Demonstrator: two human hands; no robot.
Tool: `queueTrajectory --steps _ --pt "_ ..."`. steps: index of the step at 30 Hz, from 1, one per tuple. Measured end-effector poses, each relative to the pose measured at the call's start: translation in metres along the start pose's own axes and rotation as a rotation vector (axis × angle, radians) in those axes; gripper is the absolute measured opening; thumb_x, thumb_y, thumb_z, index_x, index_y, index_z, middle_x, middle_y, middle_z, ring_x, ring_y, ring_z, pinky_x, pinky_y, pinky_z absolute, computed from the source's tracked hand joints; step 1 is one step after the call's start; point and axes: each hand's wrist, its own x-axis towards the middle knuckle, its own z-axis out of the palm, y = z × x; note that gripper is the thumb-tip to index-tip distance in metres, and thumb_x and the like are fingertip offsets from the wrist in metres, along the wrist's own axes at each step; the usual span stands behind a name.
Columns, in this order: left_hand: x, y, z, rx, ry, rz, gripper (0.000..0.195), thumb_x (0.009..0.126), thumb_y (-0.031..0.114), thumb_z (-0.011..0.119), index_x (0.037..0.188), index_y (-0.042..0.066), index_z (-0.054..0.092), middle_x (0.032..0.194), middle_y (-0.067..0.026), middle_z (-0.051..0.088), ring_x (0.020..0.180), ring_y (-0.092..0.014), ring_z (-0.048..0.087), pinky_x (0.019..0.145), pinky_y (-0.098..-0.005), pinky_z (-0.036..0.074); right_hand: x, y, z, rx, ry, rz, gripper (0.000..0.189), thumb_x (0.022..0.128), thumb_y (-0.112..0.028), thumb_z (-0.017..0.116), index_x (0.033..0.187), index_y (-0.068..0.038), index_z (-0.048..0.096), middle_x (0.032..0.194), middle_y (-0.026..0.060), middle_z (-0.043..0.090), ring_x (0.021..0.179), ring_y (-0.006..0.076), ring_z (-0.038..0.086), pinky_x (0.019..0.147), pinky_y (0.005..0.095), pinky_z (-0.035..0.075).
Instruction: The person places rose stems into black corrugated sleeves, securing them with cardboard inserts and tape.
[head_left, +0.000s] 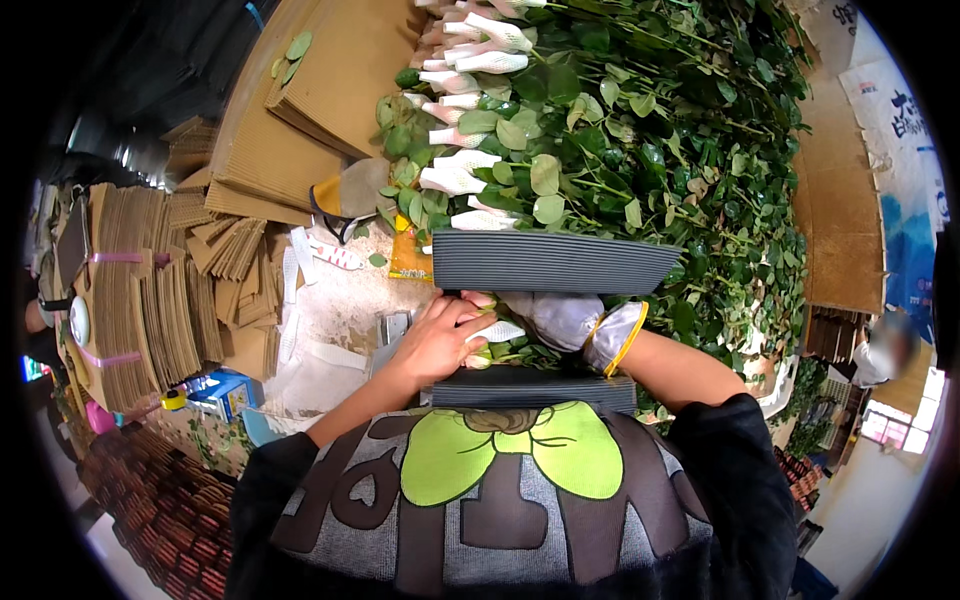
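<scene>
My bare left hand (437, 337) lies over a few pale pink and white rose heads (478, 357), its fingers curled against them. One white foam-net sleeve (501, 331) shows just right of the fingertips. My right hand (559, 319), in a grey glove with a yellow-trimmed cuff, rests over the leafy stems beside those heads; its fingers are mostly hidden. Both hands work in the gap between two dark ribbed panels, one farther off (551, 261) and one close to my body (525, 391).
Beyond the far panel lies a deep heap of leafy rose stems (675, 150), many heads in white net sleeves (454, 180). Corrugated cardboard sheets (330, 82) and bundled cardboard (142, 277) stand at left. A yellow packet (410, 253) and a blue box (225, 394) are nearby. A person (885, 351) is far right.
</scene>
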Motion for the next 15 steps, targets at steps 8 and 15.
queueTrajectory --steps 8,15 --pt "-0.034 -0.017 -0.061 -0.202 -0.061 -0.603 0.039 0.083 0.03 0.064 0.118 0.014 0.062 0.106 -0.0107 0.057 0.1 -0.031 0.052 0.091 -0.0398 0.041 -0.005 -0.004 0.006 -0.108 -0.373 0.137 0.038 0.094 -0.023 0.037 0.129 -0.012 0.049 0.12 0.0122 0.057 0.098 0.03 0.06 0.086 0.038 0.047" --pt "0.014 0.005 -0.07 -0.204 -0.11 -0.251 0.049 0.079 0.031 0.068 0.12 0.006 0.057 0.11 -0.0158 0.063 0.102 -0.033 0.056 0.09 -0.0393 0.045 0.008 -0.014 0.0 0.045 -0.52 0.442 0.036 0.093 -0.024 0.039 0.124 -0.011 0.052 0.115 0.0134 0.058 0.095 0.0309 0.06 0.085 0.039 0.047"
